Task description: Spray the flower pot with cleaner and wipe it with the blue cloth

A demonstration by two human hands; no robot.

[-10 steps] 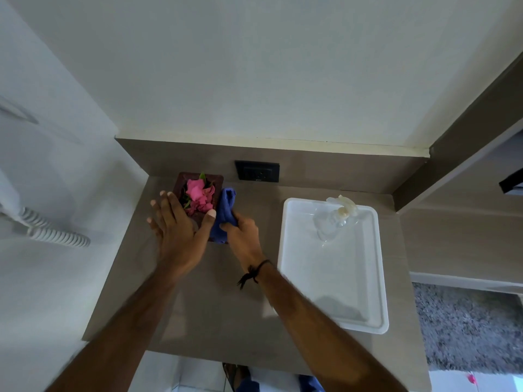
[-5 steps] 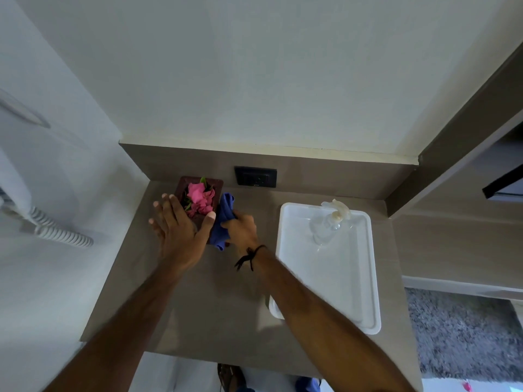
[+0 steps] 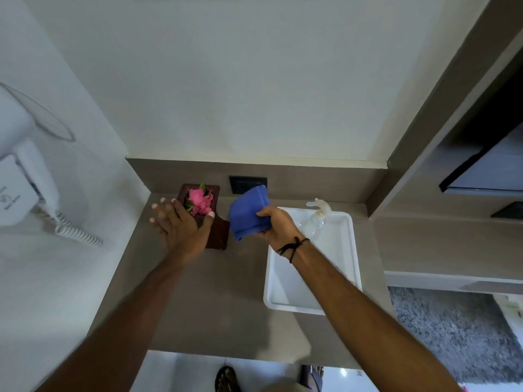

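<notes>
Now right hand grips blue cloth.

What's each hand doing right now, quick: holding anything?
Left hand: open, fingers spread, resting on the flower pot, not gripping it.
Right hand: closed on the blue cloth, lifted clear of the pot.

Right hand has pulled the cloth off the pot's right side and lifted it; cloth now clear of the pot, held up between pot and tray. Pot's right face now uncovered.
</notes>
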